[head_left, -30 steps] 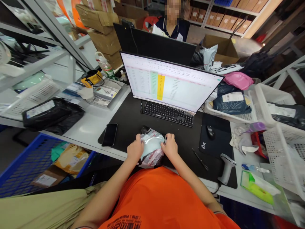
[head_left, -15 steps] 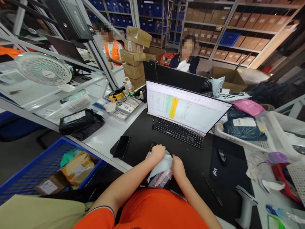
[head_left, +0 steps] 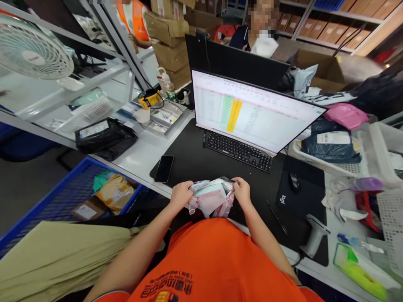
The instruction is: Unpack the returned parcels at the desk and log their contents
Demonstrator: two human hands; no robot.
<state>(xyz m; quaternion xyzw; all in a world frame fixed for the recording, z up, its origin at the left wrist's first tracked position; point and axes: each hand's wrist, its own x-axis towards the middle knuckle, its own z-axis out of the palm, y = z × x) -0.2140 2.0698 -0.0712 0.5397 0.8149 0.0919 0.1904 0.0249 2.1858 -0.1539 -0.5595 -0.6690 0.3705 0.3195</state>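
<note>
Between my hands, at the near edge of the black desk mat (head_left: 185, 144), is a clear plastic bag (head_left: 228, 201) with reddish print, its mouth spread wide. A pale pink and light-blue flat item (head_left: 212, 199), like a box or a stack of paper, shows inside it. My left hand (head_left: 181, 195) pinches the bag's left edge. At the upper right corner, my right hand (head_left: 242, 192) has its fingers closed on the bag's rim. What lies under the bag is hidden.
A phone (head_left: 164, 168) lies left of the bag. Beyond stand a keyboard (head_left: 239, 151) and monitor (head_left: 252, 111). To the right are a mouse (head_left: 294, 181), a pen (head_left: 277, 217) and a barcode scanner (head_left: 315, 235). A blue crate (head_left: 71, 184) of parcels sits lower left.
My hands have moved apart, my left hand going left, and the bag's mouth is now spread, showing the pink and blue item. The camera view has tilted downward.
</note>
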